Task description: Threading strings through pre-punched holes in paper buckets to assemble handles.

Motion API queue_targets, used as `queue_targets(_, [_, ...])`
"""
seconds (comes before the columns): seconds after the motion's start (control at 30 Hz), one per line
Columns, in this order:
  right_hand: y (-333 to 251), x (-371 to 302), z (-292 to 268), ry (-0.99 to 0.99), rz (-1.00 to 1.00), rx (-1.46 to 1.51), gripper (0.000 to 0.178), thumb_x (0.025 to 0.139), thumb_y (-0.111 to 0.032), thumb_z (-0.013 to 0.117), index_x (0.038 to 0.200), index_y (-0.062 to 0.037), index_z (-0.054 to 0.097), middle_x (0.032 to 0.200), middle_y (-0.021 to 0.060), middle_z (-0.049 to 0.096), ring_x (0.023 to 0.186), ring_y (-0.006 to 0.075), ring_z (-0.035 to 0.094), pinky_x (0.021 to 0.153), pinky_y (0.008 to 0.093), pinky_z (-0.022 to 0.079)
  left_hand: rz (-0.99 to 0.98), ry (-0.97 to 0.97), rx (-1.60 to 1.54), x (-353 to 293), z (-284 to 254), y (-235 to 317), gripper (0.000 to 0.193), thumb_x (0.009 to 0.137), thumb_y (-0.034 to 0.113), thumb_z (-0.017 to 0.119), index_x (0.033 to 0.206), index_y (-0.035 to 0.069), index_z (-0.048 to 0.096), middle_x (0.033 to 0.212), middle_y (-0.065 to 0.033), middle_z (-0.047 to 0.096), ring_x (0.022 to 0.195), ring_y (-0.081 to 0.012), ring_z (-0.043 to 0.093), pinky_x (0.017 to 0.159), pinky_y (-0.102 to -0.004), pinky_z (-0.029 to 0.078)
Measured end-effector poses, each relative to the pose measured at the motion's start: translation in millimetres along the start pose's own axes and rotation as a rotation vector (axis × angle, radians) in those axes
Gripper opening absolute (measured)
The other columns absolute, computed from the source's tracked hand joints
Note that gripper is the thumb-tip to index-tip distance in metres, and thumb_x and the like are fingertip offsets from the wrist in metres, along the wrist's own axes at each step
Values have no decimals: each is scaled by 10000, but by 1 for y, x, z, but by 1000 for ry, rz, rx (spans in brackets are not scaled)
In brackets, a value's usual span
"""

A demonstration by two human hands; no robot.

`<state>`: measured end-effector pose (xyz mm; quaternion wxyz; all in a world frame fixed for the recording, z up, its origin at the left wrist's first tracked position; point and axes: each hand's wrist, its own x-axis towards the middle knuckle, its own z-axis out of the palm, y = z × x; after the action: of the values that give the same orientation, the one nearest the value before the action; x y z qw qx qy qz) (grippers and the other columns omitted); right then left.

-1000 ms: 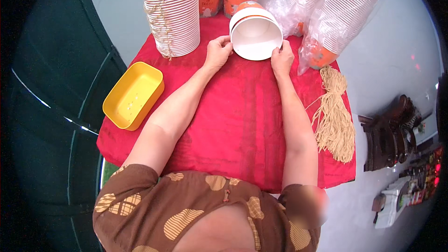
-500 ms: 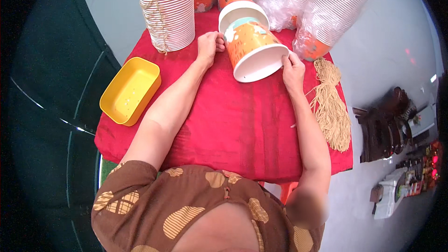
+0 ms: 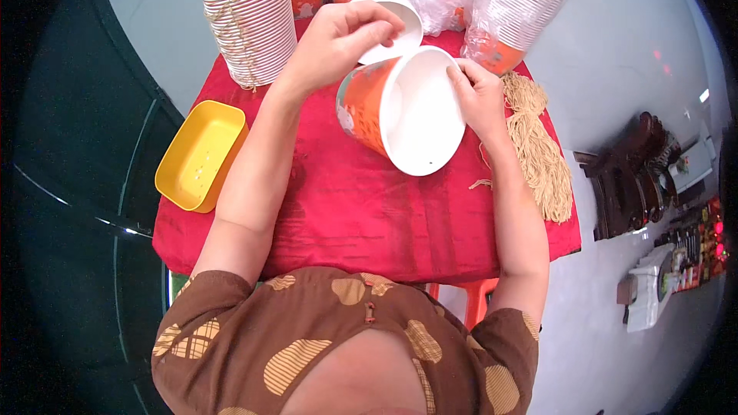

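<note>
An orange printed paper bucket (image 3: 367,107) with a white inside is tilted above the red-covered table, its mouth toward me and to the right. My right hand (image 3: 480,100) grips its rim on the right, thumb inside. A small dark spot, perhaps a hole, shows on the inner wall near the lower rim. Above the bucket's far left side, my left hand (image 3: 342,42) is raised with fingers curled together; whatever they hold, if anything, cannot be made out. Just behind lies another bucket (image 3: 407,21) on its side, its white inside showing.
A bundle of beige string (image 3: 538,157) lies along the table's right edge. At left sits a yellow plastic bin (image 3: 165,173) with small bits inside. A tall stack of nested buckets (image 3: 250,38) stands behind it; plastic-wrapped stacks (image 3: 519,8) stand at the back right.
The bucket has turned so its mouth faces me more, and it has come nearer. My left hand has risen from beside it to above its far side. My right hand still holds the rim.
</note>
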<state>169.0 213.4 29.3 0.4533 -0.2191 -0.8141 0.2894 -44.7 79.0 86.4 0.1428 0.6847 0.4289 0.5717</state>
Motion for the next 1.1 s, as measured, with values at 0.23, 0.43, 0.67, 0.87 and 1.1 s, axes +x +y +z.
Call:
queue_targets(0.23, [-4, 13, -10, -121, 121, -11, 234, 850, -134, 604, 991, 20, 709, 782, 148, 717, 695, 148, 674, 653, 308, 518, 191, -94, 286, -10, 2, 33, 168, 946, 120, 570, 976, -13, 668, 931, -65, 658, 869, -127, 617, 767, -257, 490])
queue_targets(0.43, [-1, 20, -9, -235, 244, -41, 271, 847, -122, 600, 1035, 44, 704, 803, 42, 699, 704, 91, 626, 639, 266, 501, 125, -107, 300, -13, 1, 42, 211, 914, 163, 597, 989, -15, 681, 847, -89, 694, 813, -147, 662, 723, -287, 523])
queue_targets(0.67, [14, 6, -15, -261, 344, 187, 318, 969, -242, 550, 868, 25, 688, 697, 41, 646, 587, 88, 582, 535, 251, 476, 185, -189, 315, -15, 7, 44, 204, 912, 166, 599, 951, -23, 664, 789, -95, 667, 731, -157, 631, 665, -291, 506])
queue_targets(0.87, [43, -27, -70, -282, 271, -314, 177, 833, -136, 602, 862, 30, 656, 794, 214, 656, 735, 276, 658, 706, 393, 501, 161, -192, 308, -16, 6, 41, 208, 915, 169, 599, 961, -25, 663, 762, -106, 650, 705, -155, 615, 654, -294, 500])
queue_targets(1.1, [55, -57, -84, -572, 498, -595, 193, 816, -133, 590, 849, 39, 670, 865, 254, 658, 850, 370, 665, 762, 442, 513, -67, -419, 435, -17, -4, 45, 280, 943, 247, 607, 985, -25, 654, 874, -116, 680, 821, -187, 651, 733, -309, 517])
